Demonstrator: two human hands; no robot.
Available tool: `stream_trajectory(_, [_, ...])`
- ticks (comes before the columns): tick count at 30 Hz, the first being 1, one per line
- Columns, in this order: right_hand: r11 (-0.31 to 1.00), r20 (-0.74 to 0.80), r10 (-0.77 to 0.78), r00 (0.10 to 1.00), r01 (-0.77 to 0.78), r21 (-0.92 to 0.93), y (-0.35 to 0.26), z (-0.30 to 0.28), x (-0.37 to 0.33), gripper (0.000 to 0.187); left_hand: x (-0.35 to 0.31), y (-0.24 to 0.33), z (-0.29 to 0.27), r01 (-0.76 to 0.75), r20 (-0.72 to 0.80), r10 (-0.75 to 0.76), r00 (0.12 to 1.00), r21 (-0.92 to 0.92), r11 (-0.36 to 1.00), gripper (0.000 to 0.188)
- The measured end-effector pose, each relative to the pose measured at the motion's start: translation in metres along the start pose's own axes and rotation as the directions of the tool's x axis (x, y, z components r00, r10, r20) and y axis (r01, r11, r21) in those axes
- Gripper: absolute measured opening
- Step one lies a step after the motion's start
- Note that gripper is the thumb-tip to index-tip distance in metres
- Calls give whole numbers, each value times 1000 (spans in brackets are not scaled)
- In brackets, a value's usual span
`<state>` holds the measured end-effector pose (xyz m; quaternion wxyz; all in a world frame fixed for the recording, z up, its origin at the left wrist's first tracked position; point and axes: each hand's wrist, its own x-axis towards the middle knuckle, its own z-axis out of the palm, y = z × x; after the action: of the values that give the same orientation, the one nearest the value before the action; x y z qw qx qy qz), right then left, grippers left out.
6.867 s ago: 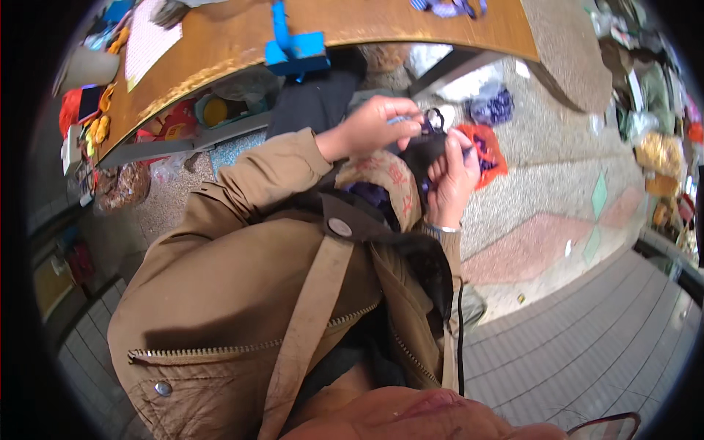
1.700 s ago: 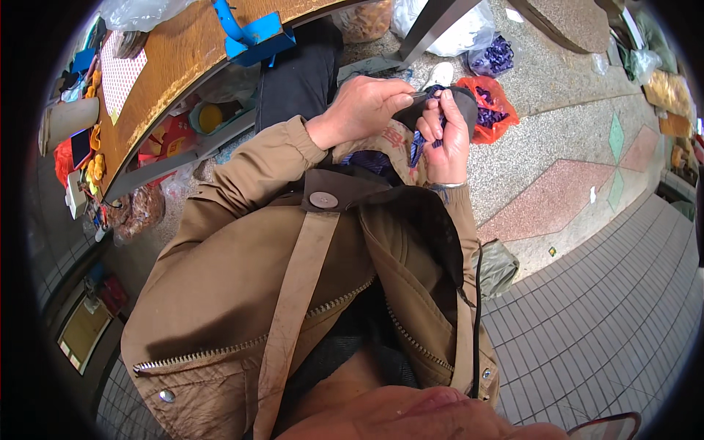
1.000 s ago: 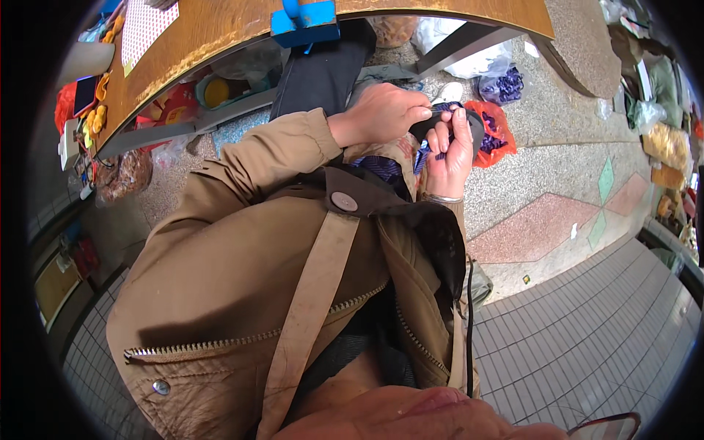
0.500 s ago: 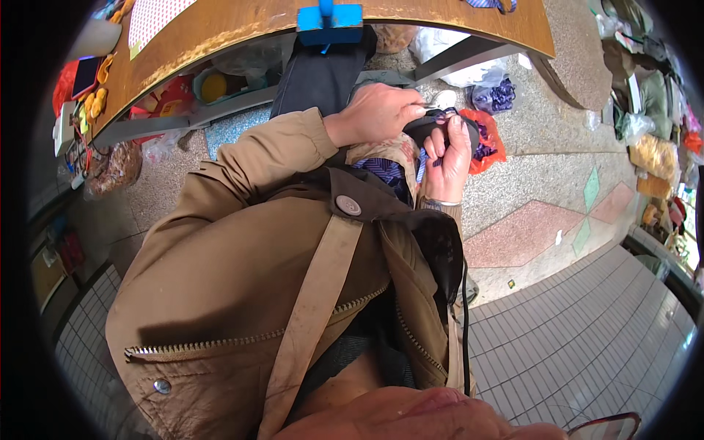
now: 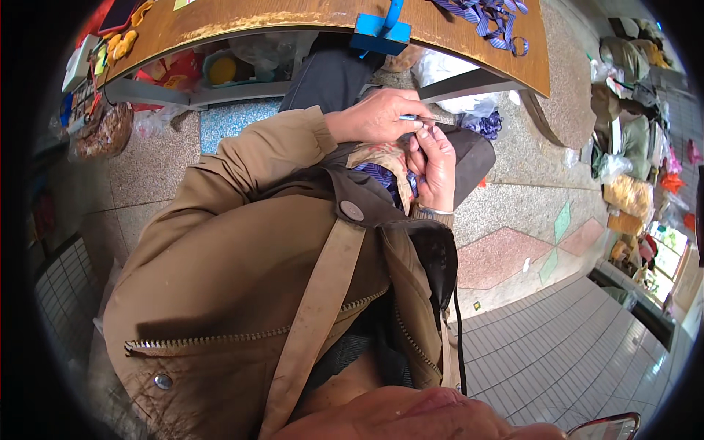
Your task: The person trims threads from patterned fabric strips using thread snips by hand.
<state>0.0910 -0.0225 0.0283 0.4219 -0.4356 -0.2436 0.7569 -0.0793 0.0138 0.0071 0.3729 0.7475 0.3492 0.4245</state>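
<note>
My left hand (image 5: 374, 117) comes out of a tan jacket sleeve and pinches a thin metal tool (image 5: 412, 118) between thumb and fingers. My right hand (image 5: 437, 167) is just below it, fingertips touching the tool's tip, and it grips a piece of dark grey fabric (image 5: 475, 157) that hangs to the right. A patterned beige cloth (image 5: 372, 157) and blue striped cloth lie under both hands against my chest. A metal band shows at my right wrist.
A curved wooden tabletop (image 5: 293, 18) spans the top, with a blue block (image 5: 380, 34) at its edge and blue striped ribbons (image 5: 485, 15). Bags and boxes sit under the table at the left. Bundles of goods (image 5: 631, 132) line the right side of the stone and tile floor.
My hands have drawn together lower against my chest. The dark fabric now hangs right of my right hand, and the thin tool shows in my left fingers. The view has tilted.
</note>
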Motion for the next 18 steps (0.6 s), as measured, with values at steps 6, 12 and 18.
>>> stream_trajectory(6, [991, 77, 114, 991, -107, -84, 4, 4, 3, 7, -18, 2, -11, 24, 49, -21, 999, -45, 999, 25])
stream_trajectory(12, [974, 191, 221, 956, -207, -92, 12, 21, 12, 9, -51, 6, -24, 168, -49, -169, 984, -25, 985, 23])
stream_trajectory(18, [968, 267, 251, 930, -238, -82, 18, 26, 19, 11, -70, 8, -35, 300, -155, -277, 948, 155, 941, 17])
